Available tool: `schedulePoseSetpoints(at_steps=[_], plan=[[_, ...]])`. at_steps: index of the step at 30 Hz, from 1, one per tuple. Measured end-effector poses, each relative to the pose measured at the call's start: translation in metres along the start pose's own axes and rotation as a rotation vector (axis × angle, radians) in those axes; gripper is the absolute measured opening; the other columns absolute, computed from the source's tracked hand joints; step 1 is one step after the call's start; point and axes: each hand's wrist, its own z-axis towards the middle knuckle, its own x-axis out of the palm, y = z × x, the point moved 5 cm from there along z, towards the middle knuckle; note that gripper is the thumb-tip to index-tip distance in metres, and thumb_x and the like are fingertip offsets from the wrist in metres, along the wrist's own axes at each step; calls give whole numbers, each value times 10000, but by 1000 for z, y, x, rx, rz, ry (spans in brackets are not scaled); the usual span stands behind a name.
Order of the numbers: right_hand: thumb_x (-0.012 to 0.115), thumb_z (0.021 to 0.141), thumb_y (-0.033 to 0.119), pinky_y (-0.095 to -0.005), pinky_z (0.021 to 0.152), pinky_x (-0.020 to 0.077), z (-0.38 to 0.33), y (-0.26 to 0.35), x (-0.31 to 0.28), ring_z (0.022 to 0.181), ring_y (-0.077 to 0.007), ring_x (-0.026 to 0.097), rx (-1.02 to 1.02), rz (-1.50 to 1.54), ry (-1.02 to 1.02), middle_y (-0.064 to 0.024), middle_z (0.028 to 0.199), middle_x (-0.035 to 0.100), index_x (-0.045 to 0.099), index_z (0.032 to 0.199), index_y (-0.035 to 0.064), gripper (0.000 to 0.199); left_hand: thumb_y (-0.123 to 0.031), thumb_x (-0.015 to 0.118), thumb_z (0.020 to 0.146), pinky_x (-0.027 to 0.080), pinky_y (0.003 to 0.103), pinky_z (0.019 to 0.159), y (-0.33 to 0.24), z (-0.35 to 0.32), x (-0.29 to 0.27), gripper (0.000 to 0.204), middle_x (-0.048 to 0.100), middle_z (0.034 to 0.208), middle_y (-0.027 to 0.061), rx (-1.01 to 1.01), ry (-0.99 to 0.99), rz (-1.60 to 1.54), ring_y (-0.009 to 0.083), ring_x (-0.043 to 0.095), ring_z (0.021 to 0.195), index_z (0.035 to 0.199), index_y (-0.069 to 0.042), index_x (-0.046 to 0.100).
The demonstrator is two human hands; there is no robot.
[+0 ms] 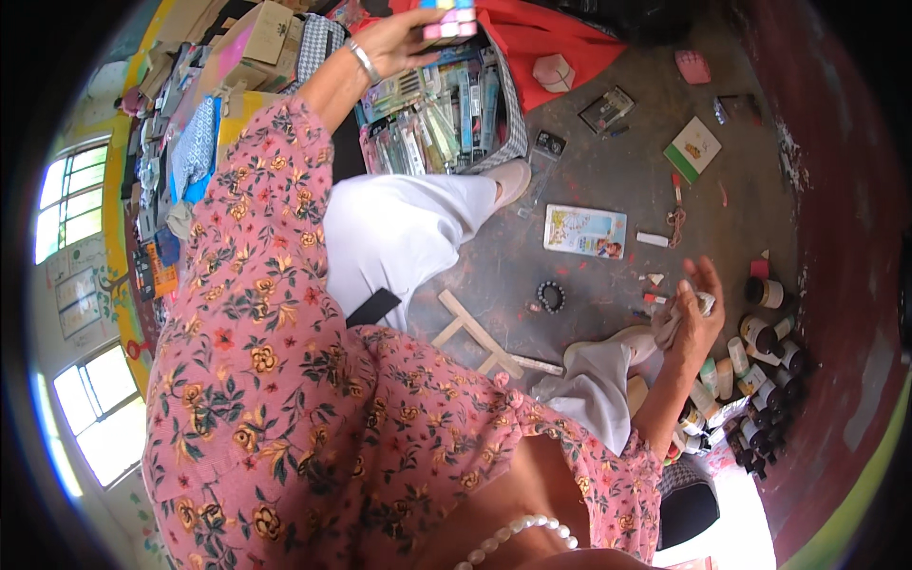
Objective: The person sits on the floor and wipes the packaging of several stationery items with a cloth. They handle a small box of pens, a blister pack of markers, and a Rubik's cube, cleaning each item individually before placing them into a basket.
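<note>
My left hand [394, 40] reaches out at the top with a silver bracelet on its wrist. Its fingers are closed on a puzzle cube [450, 25] with pink, white, blue and yellow squares, partly cut off by the picture's edge. Just below the cube stands a houndstooth-patterned storage box [514, 104], filled with packaged stationery [432, 119]. On the right side my right hand [701, 309] is closed round a crumpled pale cloth [673, 326], above the floor near several bottles and jars [758, 334].
On the grey floor lie a white illustrated tablet-like panel [584, 232], a beaded bracelet [549, 296], a green-and-white booklet [693, 149] and a wooden frame [465, 328]. Red cloth [541, 38] spreads behind the box. Cartons [256, 43] are piled at the left.
</note>
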Motion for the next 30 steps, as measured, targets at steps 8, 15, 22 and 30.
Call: schedulePoseSetpoints(at_steps=[8, 15, 22, 30], plan=[[622, 728, 109, -188, 625, 411, 1, -30, 11, 720, -84, 520, 209, -96, 78, -65, 892, 583, 538, 1047, -13, 351, -198, 636, 783, 439, 381, 856, 85, 69, -85, 355, 560, 1030, 109, -190, -350, -133, 235, 546, 965, 1061, -32, 492], [633, 736, 103, -185, 631, 404, 6, -38, 18, 722, -82, 523, 219, -166, 86, -47, 833, 582, 552, 988, -17, 290, -132, 565, 820, 521, 298, 697, 132, 203, -121, 258, 564, 944, 145, -122, -350, 348, 248, 589, 857, 990, 53, 505], [622, 730, 106, -186, 595, 401, 15, -52, 22, 677, -82, 522, 351, -113, 72, -46, 795, 583, 548, 954, -22, 269, -37, 548, 760, 514, 283, 671, 137, 210, -91, 197, 583, 904, 112, -287, -470, 551, 232, 582, 812, 945, 32, 536], [615, 722, 104, -192, 511, 407, 14, -48, 32, 585, -83, 522, 368, -132, 76, -51, 758, 584, 557, 933, -11, 247, 18, 568, 735, 508, 250, 682, 119, 188, -86, 387, 569, 940, 113, -269, -367, 612, 195, 577, 841, 1110, 5, 473]])
